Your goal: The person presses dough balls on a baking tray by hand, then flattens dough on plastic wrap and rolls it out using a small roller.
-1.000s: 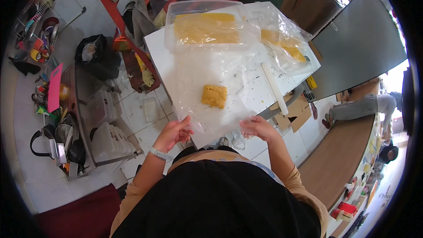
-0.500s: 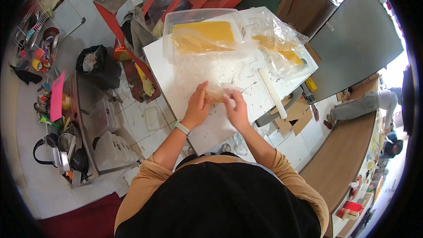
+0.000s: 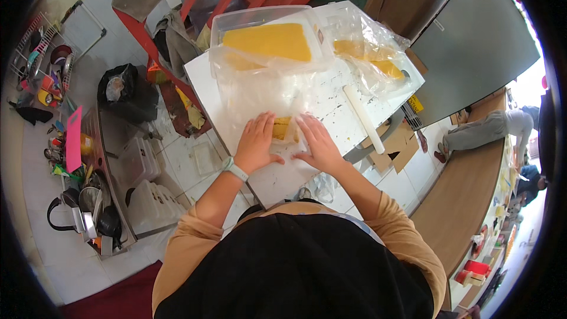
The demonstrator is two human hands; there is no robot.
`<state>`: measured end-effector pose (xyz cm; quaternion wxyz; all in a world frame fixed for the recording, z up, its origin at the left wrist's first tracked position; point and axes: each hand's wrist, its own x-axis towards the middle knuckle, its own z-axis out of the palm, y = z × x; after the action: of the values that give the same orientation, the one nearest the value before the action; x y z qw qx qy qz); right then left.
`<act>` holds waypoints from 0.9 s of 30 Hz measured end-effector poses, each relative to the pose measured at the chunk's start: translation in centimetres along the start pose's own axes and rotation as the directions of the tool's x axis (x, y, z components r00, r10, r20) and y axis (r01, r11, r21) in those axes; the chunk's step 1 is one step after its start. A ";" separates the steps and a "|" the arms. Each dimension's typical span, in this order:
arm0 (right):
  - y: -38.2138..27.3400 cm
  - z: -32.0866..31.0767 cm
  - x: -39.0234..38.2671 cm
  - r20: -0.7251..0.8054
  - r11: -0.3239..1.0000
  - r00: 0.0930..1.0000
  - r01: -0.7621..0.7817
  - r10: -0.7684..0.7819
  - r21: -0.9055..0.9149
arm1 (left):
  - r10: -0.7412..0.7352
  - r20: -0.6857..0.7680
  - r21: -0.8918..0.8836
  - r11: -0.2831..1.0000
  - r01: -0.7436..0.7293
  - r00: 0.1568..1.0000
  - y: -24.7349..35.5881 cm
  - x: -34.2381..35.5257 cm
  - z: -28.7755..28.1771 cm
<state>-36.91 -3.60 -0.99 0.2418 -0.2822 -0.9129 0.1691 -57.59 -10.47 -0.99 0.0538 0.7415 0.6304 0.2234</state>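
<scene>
On the white table (image 3: 201, 74) a lump of yellow-brown dough (image 3: 281, 127) lies under a clear plastic sheet (image 3: 251, 97). My left hand (image 3: 255, 145) rests flat on the plastic along the dough's left side, fingers extended. My right hand (image 3: 319, 146) lies likewise on its right side, fingers stretched out. A white rolling pin (image 3: 362, 118) lies to the right. Behind the sheet stands a clear plastic tub (image 3: 215, 29) with a flat yellow slab; beside it is a bag (image 3: 369, 32) holding yellow pieces.
A black-lined bin (image 3: 133, 100) and a utensil-laden metal rack (image 3: 106, 153) stand left. A red railing (image 3: 230, 3) is behind the table. At right are a grey panel (image 3: 478, 53), a long wooden surface (image 3: 455, 207) and people in grey trousers (image 3: 472, 136) and dark clothing (image 3: 528, 183).
Both hands moved from the sheet's near edge up onto the table, folding the plastic over the dough. Since half a second ago their fingers have flattened out beside it.
</scene>
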 end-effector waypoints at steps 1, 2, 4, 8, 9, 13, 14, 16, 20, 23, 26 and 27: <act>0.7 1.1 0.7 0.016 0.999 0.999 0.032 -0.032 -0.012 | 0.019 0.021 -0.064 0.998 -0.018 1.000 -0.7 0.7 1.0; 1.1 1.4 1.6 0.034 0.998 0.997 0.065 -0.064 -0.021 | 0.022 0.017 -0.062 0.998 -0.021 1.000 -1.4 1.4 1.3; 1.7 1.6 2.8 0.116 0.994 0.989 0.102 -0.095 -0.050 | -0.018 0.201 -0.302 0.950 0.079 0.979 -2.7 2.6 1.6; 2.4 0.2 5.2 0.369 0.985 0.920 0.162 -0.129 -0.059 | 0.063 0.203 -0.300 0.954 0.001 0.977 -3.4 3.1 2.0; 2.5 0.3 5.5 0.369 0.985 0.921 0.162 -0.130 -0.058 | 0.065 0.205 -0.290 0.957 -0.003 0.977 -3.4 3.2 2.1; 3.0 2.2 5.6 0.382 0.970 0.914 0.200 -0.135 -0.136 | 0.093 0.191 -0.301 0.953 -0.032 0.977 -4.4 3.2 2.4; 3.3 2.8 5.3 0.342 0.965 0.931 0.196 -0.126 -0.176 | 0.095 0.190 -0.300 0.953 -0.034 0.977 -4.3 3.3 2.4; 4.2 3.6 5.1 0.305 0.965 0.942 0.200 -0.141 -0.171 | 0.060 0.250 -0.306 0.952 0.020 0.966 -4.2 3.7 2.3; 3.2 2.0 5.9 0.405 0.997 0.912 0.076 -0.059 -0.026 | 0.003 0.371 -0.267 0.958 0.104 0.929 -3.2 3.5 1.3; 4.1 0.5 5.4 0.275 0.935 0.960 -0.050 -0.052 0.350 | -0.039 -0.039 -0.293 0.956 0.026 0.999 -2.0 1.0 2.2; 4.5 -1.4 5.3 0.254 0.985 0.967 -0.052 0.009 0.166 | -0.217 -0.232 -0.033 0.976 0.216 0.948 -0.9 -0.2 0.3; 4.4 -2.0 5.5 0.299 0.996 0.953 -0.073 0.055 0.050 | -0.233 -0.111 0.008 0.972 0.235 0.966 -0.6 -0.4 -0.9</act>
<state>-37.86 3.45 0.63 0.1047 -0.2756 -0.9237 0.2449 -58.57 -10.95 -0.54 0.0373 0.6491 0.7178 0.2491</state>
